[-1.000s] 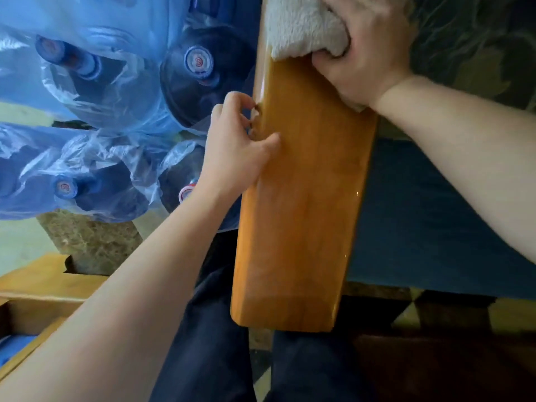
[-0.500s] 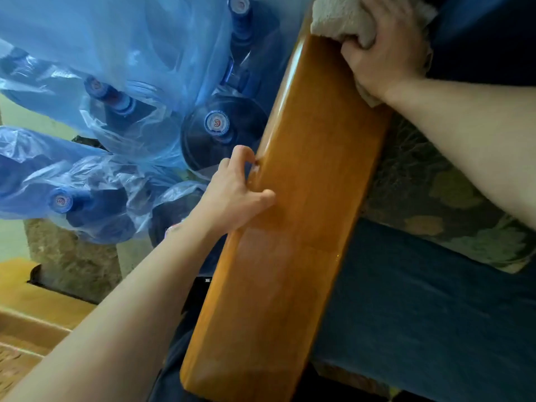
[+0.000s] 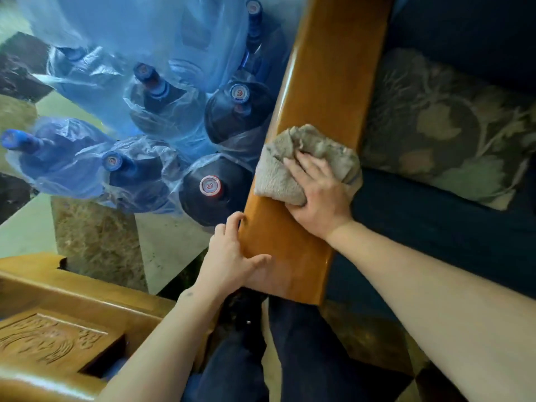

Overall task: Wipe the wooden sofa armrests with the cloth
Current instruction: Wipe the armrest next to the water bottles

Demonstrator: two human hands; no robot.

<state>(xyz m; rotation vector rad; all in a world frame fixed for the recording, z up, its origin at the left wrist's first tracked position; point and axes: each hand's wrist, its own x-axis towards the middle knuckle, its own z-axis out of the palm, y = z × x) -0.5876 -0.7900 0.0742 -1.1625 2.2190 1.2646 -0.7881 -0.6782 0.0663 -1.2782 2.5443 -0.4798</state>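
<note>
Bagged water bottles (image 3: 210,185) crowd the floor beside the armrest (image 3: 316,111). Our right hand (image 3: 319,195) presses the cloth (image 3: 278,172) flat mid-armrest; our left hand (image 3: 232,256) grips the near edge. We wipe lengthwise with even pressure, overlapping passes.

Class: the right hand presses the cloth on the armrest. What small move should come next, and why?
Probably draw the cloth toward the near end of the armrest. The right hand presses it mid-length, bare wood lies below it, and the left hand grips the near edge to steady it.
</note>
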